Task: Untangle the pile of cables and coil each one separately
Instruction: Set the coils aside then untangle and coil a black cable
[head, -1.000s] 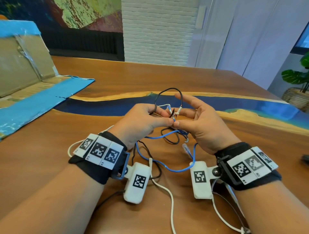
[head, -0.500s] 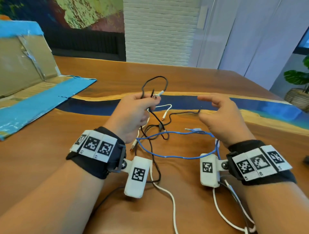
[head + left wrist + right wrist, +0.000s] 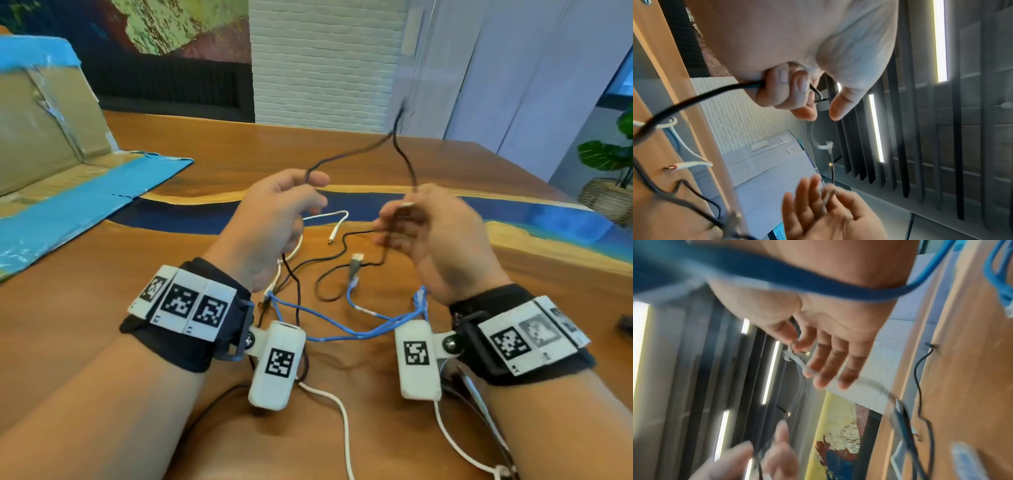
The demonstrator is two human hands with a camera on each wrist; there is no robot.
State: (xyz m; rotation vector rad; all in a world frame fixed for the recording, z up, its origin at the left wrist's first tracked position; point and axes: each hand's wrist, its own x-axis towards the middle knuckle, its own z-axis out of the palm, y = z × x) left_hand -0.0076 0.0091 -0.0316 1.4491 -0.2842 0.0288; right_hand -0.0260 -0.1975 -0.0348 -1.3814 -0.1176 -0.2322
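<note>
My left hand (image 3: 311, 185) is raised over the table with its fingers curled round a black cable (image 3: 346, 154); that grip also shows in the left wrist view (image 3: 760, 84). The cable arcs up and comes down to my right hand (image 3: 394, 219), which pinches it near a small plug (image 3: 792, 353). On the wooden table (image 3: 102, 308) under my hands lie more black cable (image 3: 342, 260), a white cable (image 3: 329, 216), a blue cable (image 3: 342, 329) and a loose grey plug (image 3: 356, 265), still crossing one another. The blue cable (image 3: 818, 283) runs close under my right wrist.
An opened cardboard box (image 3: 51, 137) with blue tape lies at the table's left. A potted plant (image 3: 609, 164) stands beyond the far right corner. A small dark object (image 3: 627, 329) sits at the right edge. White leads (image 3: 342, 428) trail from my wrist cameras toward me.
Both hands have come up and closer together. The black loop between them has swung much higher above the table. The blue and white cables have stayed on the table.
</note>
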